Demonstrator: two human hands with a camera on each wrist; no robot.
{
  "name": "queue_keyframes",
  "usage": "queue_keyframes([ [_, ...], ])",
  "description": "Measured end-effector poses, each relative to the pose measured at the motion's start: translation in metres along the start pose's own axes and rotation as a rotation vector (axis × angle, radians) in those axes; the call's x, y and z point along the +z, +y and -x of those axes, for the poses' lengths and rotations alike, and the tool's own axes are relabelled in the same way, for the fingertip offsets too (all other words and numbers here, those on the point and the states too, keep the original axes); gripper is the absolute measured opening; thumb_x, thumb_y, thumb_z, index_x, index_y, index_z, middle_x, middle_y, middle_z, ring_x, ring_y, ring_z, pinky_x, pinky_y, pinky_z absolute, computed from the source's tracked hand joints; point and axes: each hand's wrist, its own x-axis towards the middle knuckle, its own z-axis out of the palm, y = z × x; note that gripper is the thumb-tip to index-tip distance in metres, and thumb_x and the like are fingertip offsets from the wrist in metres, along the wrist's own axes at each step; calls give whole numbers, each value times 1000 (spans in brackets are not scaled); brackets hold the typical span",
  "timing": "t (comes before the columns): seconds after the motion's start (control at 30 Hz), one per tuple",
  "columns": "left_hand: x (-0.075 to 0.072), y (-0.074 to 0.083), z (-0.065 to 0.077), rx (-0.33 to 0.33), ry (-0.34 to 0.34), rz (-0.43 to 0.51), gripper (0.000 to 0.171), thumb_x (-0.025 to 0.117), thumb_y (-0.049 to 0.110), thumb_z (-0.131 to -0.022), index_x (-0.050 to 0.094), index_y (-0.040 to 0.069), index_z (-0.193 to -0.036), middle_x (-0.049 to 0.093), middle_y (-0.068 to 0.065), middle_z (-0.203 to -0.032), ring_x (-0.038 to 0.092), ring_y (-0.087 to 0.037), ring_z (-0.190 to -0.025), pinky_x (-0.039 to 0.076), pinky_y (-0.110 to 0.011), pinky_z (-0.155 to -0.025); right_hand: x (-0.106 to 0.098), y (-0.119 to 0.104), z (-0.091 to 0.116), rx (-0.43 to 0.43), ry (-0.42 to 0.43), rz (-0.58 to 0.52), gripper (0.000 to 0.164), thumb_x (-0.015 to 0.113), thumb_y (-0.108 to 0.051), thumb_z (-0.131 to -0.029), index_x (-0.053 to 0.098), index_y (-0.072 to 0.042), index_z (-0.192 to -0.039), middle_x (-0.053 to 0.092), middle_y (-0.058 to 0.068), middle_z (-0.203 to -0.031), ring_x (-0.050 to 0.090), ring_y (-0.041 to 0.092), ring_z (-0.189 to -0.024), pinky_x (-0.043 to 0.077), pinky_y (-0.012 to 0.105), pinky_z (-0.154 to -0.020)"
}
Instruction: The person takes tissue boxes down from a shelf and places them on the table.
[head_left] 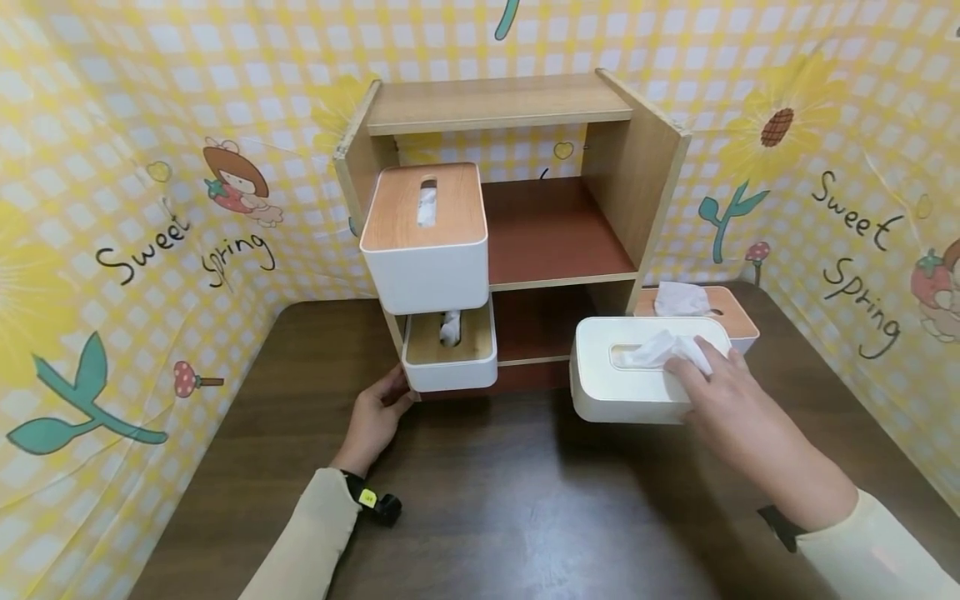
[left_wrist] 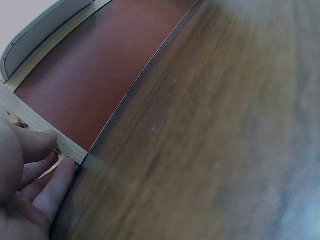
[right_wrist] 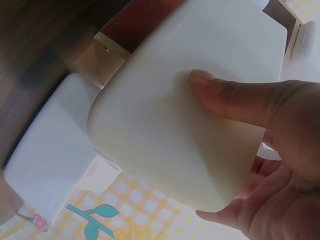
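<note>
Yellow checked cloth [head_left: 450,42] hangs behind the dark table [head_left: 480,500], above which the right hand [head_left: 727,392] firmly clasps one white tissue box [head_left: 626,386] by its right end, most of the box reaching leftward from the grip, while the left hand [head_left: 375,421] pinches the lower left corner of the wooden shelf [head_left: 502,104].

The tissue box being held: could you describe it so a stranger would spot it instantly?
In the head view, find the wooden shelf on the dark table. Near its lower right front, the right grip holds the tissue box. Its top is white; the other boxes have wood-coloured tops.
</note>
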Motion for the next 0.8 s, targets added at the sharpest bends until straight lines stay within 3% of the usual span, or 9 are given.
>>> queue_keyframes([
  [0.37,0,0,0,8,5,20,53,66,10,-94,49,11,-144,65,-8,-123,57,-20,-113,46,-41,-91,-2,10,7,-21,-2,12,68,84,10,-51,54,-1,-111,56,36,-103,51,50,-108,36,69,-87],
  [0.8,1,0,1,19,12,9,52,67,10,-93,50,13,-143,66,-6,-122,59,-19,-111,47,-39,-90,-6,20,16,-78,3,24,66,77,11,-49,53,0,-109,55,30,-98,51,47,-104,37,66,-87],
])
